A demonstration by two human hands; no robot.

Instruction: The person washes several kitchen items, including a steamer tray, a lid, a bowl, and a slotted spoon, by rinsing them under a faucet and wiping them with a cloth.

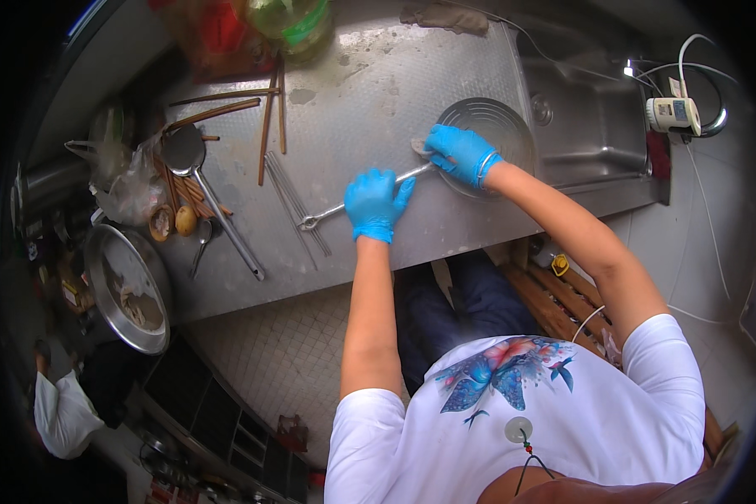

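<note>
My left hand [376,205], in a blue glove, is closed around the shaft of a long metal utensil [334,213]. The utensil's holed handle end points left, and its other end runs under my right hand. My right hand [457,151], also gloved in blue, grips a greyish scrubbing pad [421,147] at the shaft's far end. Beneath that hand sits a round, shallow metal vessel [491,116] with concentric rings, partly covered by the hand and wrist. Thin metal rods [290,198] lie on the counter left of my left hand.
On the steel counter [365,94] lie a metal turner [208,189], wooden chopsticks [268,126], a spoon [201,242] and a plastic bag [135,189]. A metal basin [157,296] is at the left edge, a sink [592,126] at right. Another person [66,409] is lower left.
</note>
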